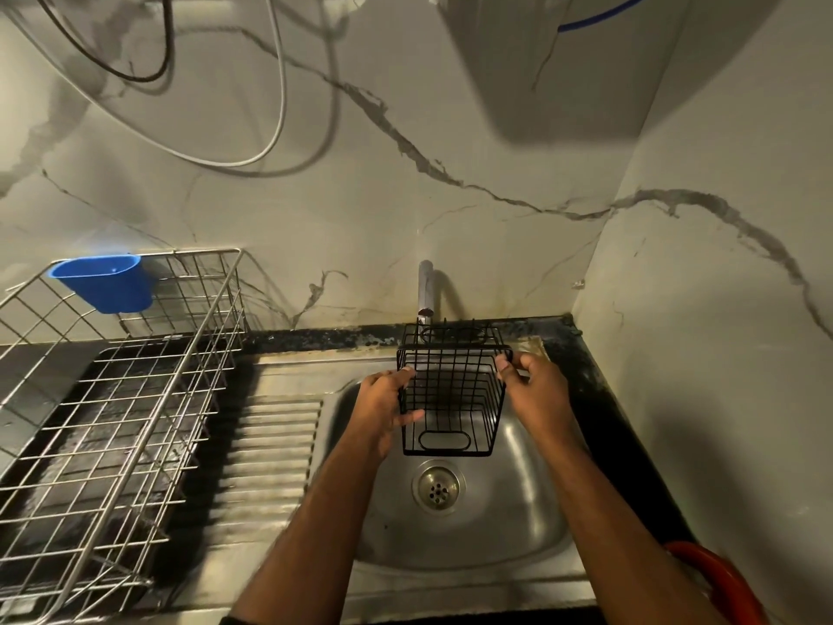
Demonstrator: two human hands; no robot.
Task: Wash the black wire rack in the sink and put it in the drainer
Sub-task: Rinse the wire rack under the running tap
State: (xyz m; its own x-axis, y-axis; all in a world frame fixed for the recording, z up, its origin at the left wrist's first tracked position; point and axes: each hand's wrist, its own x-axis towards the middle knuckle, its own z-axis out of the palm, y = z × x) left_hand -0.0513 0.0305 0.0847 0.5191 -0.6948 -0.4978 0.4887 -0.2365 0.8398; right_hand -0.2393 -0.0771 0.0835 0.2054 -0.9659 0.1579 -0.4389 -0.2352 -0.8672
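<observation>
While held over a steel sink [518, 525] below the tap [425, 288], black wire rack [450, 394] gripped by left hand [385, 401] and right hand [534, 387], marble-veined walls behind, wire drainer [112, 399] left.

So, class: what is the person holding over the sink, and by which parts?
The black wire rack: the left hand grips its left side wall, the right hand pinches its upper right rim.
</observation>
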